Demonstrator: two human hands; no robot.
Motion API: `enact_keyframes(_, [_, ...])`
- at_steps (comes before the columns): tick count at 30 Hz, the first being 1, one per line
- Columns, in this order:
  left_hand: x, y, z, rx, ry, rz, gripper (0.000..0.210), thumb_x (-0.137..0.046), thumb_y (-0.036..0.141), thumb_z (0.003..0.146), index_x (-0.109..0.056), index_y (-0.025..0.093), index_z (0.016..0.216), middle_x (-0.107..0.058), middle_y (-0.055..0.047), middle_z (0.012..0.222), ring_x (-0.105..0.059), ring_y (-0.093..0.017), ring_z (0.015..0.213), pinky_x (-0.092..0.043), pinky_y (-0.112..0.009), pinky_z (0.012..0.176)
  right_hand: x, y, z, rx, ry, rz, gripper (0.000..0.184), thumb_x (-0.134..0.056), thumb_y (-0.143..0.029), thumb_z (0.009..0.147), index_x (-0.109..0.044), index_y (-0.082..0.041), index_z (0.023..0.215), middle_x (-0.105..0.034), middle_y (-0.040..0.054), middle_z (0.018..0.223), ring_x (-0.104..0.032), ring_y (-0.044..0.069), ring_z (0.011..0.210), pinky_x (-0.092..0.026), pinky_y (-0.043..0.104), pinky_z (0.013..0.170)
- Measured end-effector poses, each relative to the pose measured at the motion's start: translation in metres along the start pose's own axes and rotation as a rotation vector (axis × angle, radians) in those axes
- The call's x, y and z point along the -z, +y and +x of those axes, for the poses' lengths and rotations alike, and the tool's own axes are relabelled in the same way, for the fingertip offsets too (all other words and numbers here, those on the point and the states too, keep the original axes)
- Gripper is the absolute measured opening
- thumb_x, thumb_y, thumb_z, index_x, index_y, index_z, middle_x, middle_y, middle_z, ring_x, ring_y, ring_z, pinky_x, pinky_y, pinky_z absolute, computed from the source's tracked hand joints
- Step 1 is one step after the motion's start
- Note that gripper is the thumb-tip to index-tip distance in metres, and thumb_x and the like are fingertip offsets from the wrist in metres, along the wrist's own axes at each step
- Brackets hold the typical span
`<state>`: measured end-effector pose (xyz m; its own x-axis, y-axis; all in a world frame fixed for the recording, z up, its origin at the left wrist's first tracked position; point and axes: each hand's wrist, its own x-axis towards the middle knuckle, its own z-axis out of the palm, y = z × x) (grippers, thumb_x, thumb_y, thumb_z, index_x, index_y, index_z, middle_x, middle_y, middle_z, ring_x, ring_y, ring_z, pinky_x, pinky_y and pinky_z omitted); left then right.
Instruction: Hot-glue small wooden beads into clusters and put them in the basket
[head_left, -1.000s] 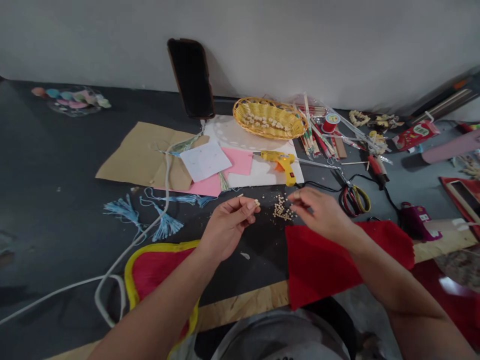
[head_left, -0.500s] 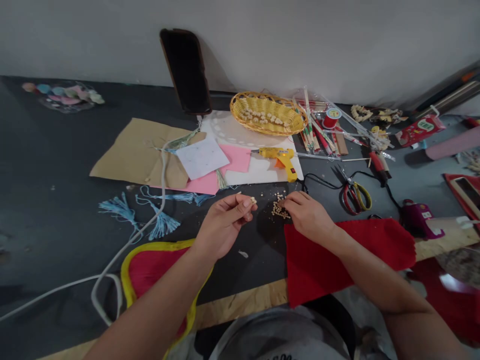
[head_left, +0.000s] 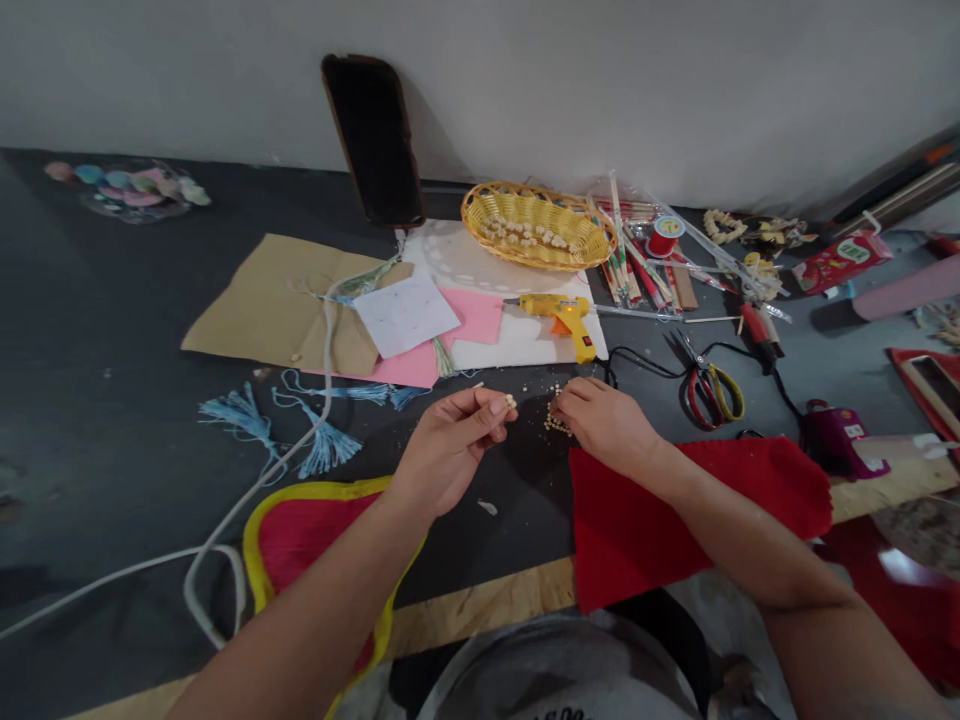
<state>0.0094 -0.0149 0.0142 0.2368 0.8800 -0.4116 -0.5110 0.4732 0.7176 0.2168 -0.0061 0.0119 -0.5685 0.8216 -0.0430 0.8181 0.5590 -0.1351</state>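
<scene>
My left hand [head_left: 461, 440] pinches a small cluster of pale beads [head_left: 511, 401] between thumb and fingertips, just above the dark table. Beside it, my right hand [head_left: 604, 420] reaches down to a loose pile of tiny cream beads [head_left: 555, 424]. Its fingers are drawn together at the pile's edge and cover part of it; whether a bead is between them is hidden. Behind the hands lies a yellow glue gun [head_left: 562, 318], its nozzle to the left. A wicker basket [head_left: 480, 192] at the back holds several small pale clusters.
Scissors [head_left: 709, 390] and a black cord lie to the right. Red felt [head_left: 637, 550] sits under my right forearm. Blue tassels [head_left: 326, 448], a white cable [head_left: 274, 470] and brown paper [head_left: 255, 310] are on the left. A phone [head_left: 375, 140] leans on the wall.
My right hand has shifted slightly left, further over the bead pile, covering more of it. My left hand stays nearly still with its bead cluster.
</scene>
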Motion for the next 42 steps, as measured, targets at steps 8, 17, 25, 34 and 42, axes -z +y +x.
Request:
enact_keyframes(8, [0.001,0.000,0.000,-0.005,-0.016,0.006,0.019,-0.083,0.027,0.061,-0.069,0.014,0.065,-0.064,-0.001,0.066,-0.049,-0.007,0.058,-0.040,-0.019,0.057,0.009,-0.006,0.007,-0.020,-0.094,0.008,0.017,-0.051,-0.025,0.093,-0.064,-0.016,0.087,-0.063,0.0061,0.086,-0.061,0.019,0.083,-0.045,0.028,0.075])
enact_keyframes(17, [0.001,0.000,-0.002,0.014,-0.033,0.026,0.020,-0.083,0.029,0.062,-0.070,0.015,0.067,-0.065,-0.001,0.067,-0.048,-0.007,0.056,-0.038,-0.020,0.058,0.013,-0.007,0.005,-0.072,0.087,0.150,0.014,-0.053,-0.019,0.091,-0.064,-0.014,0.085,-0.065,0.0087,0.087,-0.063,0.020,0.082,-0.049,0.030,0.073])
enact_keyframes(25, [-0.007,-0.004,-0.011,0.087,-0.134,0.174,0.023,-0.081,0.033,0.064,-0.069,0.014,0.065,-0.062,-0.001,0.064,-0.047,-0.009,0.059,-0.034,-0.022,0.058,0.011,-0.031,-0.015,-0.004,0.656,0.646,0.007,-0.058,-0.017,0.089,-0.062,-0.020,0.086,-0.065,0.0029,0.080,-0.064,0.014,0.077,-0.052,0.024,0.071])
enact_keyframes(34, [-0.008,-0.007,-0.011,0.119,-0.198,0.199,0.022,-0.080,0.033,0.066,-0.068,0.014,0.066,-0.060,0.000,0.062,-0.046,-0.009,0.060,-0.033,-0.023,0.060,0.006,-0.036,-0.015,0.074,0.682,0.694,0.006,-0.061,-0.017,0.087,-0.065,-0.021,0.086,-0.066,0.0029,0.077,-0.064,0.014,0.072,-0.055,0.025,0.064])
enact_keyframes(42, [-0.006,-0.009,-0.010,0.134,-0.196,0.187,0.023,-0.080,0.033,0.066,-0.069,0.013,0.067,-0.059,0.001,0.063,-0.046,-0.010,0.061,-0.033,-0.023,0.061,0.006,-0.036,-0.016,0.088,0.667,0.693,0.005,-0.062,-0.017,0.086,-0.066,-0.020,0.085,-0.065,0.0036,0.079,-0.064,0.013,0.070,-0.055,0.024,0.063])
